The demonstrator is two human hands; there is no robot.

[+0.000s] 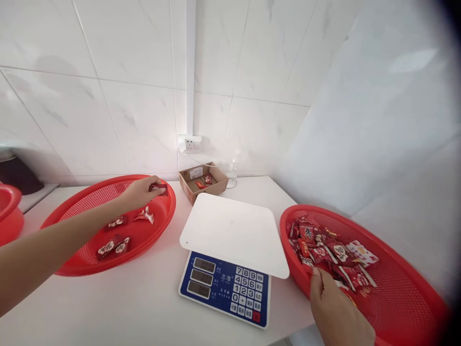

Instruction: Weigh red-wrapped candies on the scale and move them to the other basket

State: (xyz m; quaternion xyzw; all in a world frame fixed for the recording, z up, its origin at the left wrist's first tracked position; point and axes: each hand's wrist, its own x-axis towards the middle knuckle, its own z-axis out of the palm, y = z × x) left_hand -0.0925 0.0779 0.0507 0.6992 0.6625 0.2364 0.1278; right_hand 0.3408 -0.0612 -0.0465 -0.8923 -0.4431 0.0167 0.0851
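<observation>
My left hand [142, 191] is closed on a small dark-red snack packet [161, 189], over the far right side of the left red basket [77, 204]. Several similar packets [107, 248] lie on that basket's bottom. At the lower right, my right hand [338, 310] is closed on the near rim of the right red basket [403, 307], thumb up and its other fingers mostly hidden. A pile of red wrapped packets [340, 252] fills that basket's left part. Between the baskets stands a digital scale [223, 288] with a bare white weighing plate [232, 228].
Behind the scale sits an open cardboard box [189, 187] with a few red packets inside. A clear plastic bottle [233, 168] stands beside it, below a wall socket [189, 144]. Part of another red container [9, 211] shows at the left edge, near a dark pot [18, 175].
</observation>
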